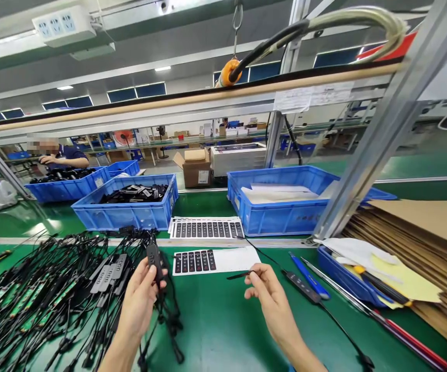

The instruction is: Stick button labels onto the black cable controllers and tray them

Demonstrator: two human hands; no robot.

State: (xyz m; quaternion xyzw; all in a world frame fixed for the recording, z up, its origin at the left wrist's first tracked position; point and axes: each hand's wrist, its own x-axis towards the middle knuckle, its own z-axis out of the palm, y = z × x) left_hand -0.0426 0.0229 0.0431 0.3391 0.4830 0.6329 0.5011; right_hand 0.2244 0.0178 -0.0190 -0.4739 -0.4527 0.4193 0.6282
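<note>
Two bare hands [141,295], slender bare fingers [263,267], rounded thumb tips [152,270], narrow wrists [284,321], uncovered forearms [118,355]

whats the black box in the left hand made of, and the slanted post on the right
Black box in the left hand: probably hard plastic, matte to satin, judging by its even black casing. Slanted post: likely bare aluminium, dull silver, with long straight lines.

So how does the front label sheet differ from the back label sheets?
The front label sheet has labels only toward its left, its right part bare; on the back label sheets, the top one's labels run nearly full width. The front sheet looks single; the back ones overlap, between two blue bins. Both show dark labels on white.
</note>
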